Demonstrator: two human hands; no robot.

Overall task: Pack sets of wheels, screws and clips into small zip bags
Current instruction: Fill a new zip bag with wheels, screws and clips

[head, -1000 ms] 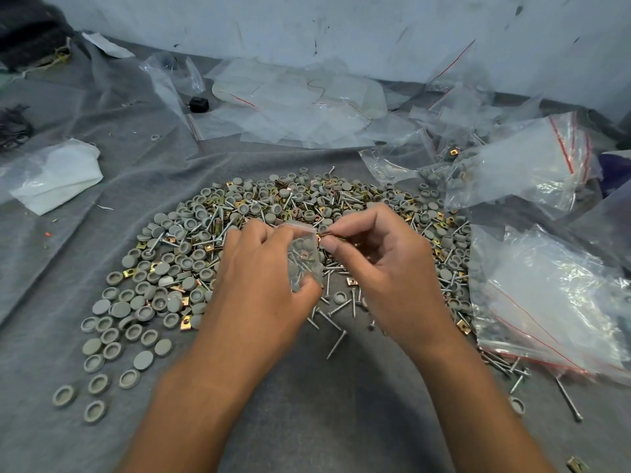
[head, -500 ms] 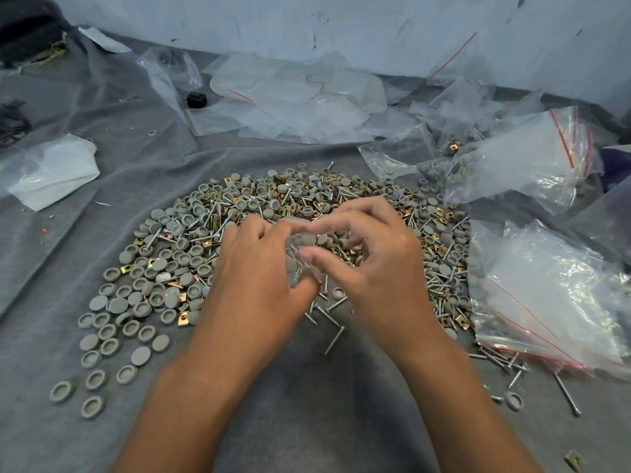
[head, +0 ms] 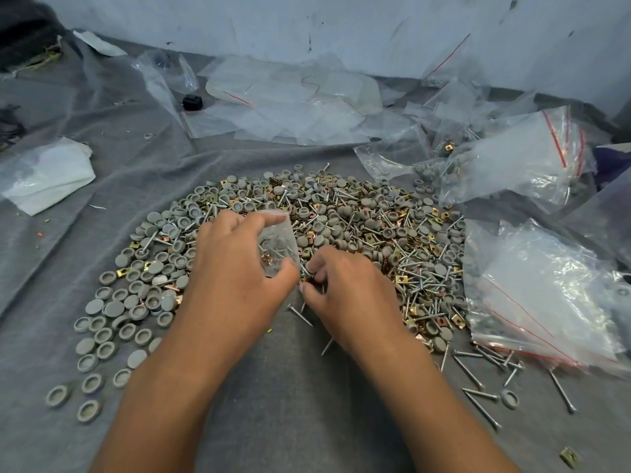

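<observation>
Left hand (head: 235,281) grips a small bag (head: 278,245); right hand (head: 345,295) pinches screws, fingertips hidden, over grey cloth (head: 290,404) beside a white wall (head: 307,22).

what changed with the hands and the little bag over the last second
The right hand left the mouth of the small zip bag, where it was feeding something in, and dropped down to the pile of screws beside the bag, fingers curled as if picking; what it pinches is unclear. The left hand still grips the bag upright, parts inside. The heap of wheels and the larger bags lie as before.
</observation>
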